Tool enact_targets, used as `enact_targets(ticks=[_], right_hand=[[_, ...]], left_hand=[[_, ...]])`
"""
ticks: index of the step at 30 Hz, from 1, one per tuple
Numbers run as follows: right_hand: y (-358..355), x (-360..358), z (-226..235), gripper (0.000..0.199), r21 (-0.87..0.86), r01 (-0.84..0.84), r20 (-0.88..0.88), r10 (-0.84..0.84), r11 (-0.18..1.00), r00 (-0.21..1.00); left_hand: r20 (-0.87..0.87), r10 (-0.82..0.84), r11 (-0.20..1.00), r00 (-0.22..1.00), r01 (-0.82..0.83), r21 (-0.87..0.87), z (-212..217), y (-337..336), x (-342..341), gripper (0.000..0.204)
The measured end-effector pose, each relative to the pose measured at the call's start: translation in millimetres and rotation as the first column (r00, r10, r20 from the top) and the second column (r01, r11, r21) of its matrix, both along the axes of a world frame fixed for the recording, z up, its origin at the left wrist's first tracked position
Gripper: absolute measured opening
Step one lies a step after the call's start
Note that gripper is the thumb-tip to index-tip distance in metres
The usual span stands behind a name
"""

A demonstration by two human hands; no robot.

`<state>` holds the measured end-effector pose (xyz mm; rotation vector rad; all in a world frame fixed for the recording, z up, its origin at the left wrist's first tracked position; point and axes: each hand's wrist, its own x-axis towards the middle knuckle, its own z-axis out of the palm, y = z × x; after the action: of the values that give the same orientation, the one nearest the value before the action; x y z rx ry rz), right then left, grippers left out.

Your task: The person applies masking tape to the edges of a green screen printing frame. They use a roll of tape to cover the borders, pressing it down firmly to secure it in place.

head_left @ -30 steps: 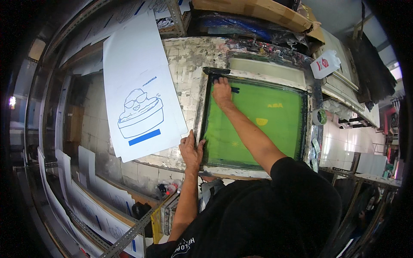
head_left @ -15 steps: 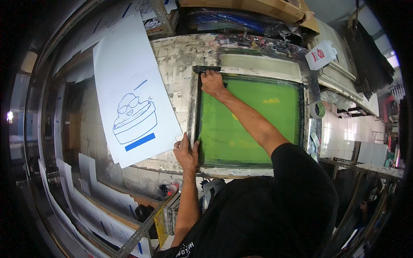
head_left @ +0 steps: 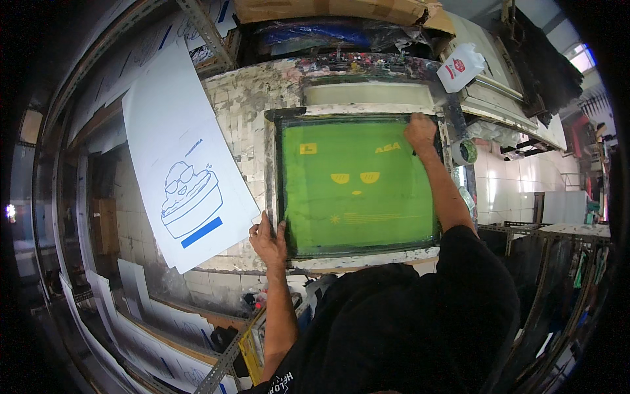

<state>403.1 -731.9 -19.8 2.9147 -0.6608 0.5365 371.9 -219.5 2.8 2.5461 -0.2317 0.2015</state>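
A screen-printing frame (head_left: 271,171) with green mesh (head_left: 354,203) lies flat on a work table (head_left: 243,105) covered in pale tape. The mesh shows a yellow cat-like face and faint marks. My left hand (head_left: 268,240) holds the frame's near left corner, thumb on the rail. My right arm stretches across the screen, and my right hand (head_left: 420,130) sits at the far right corner with its fingers curled on the rail. Whether it holds anything is hidden. A white sheet (head_left: 184,171) with a blue line drawing lies just left of the frame.
A roll of tape (head_left: 464,152) sits right of the frame by my right hand. A white plastic jug (head_left: 461,67) stands beyond it. A cardboard box (head_left: 328,10) sits on the shelf behind. Metal racks with white sheets (head_left: 131,315) run along the lower left.
My right hand has slid along the frame's far rail from the far left corner to the far right corner. My left hand has stayed on the near left corner.
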Motion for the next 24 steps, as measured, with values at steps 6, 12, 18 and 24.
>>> enact_targets(ticks=[6,12,18,24], right_hand=[[-18.5,-15.4,-18.3,0.025,-0.143,0.184,0.027,-0.182,0.972,0.983],[62.0,20.1,-15.3,0.026,0.077,0.172,0.102,-0.179,0.982,0.978],[171.7,81.7,-33.2,0.032,0.151,-0.104,0.018,0.103,0.983,0.995],[264.3,149.5,-55.8,0.023,0.133,-0.347,0.152,0.327,0.928,0.933]], left_hand=[[-0.038,0.021,0.999,0.999,-0.022,-0.026,4.2,-5.0,0.1,0.055],[-0.043,0.010,0.999,0.999,-0.012,-0.039,7.1,-3.3,1.6,0.055],[-0.048,0.023,0.999,0.999,-0.024,-0.023,7.2,-2.1,1.2,0.056],[-0.041,-0.002,1.000,0.999,0.002,-0.012,8.8,-7.2,4.1,0.056]])
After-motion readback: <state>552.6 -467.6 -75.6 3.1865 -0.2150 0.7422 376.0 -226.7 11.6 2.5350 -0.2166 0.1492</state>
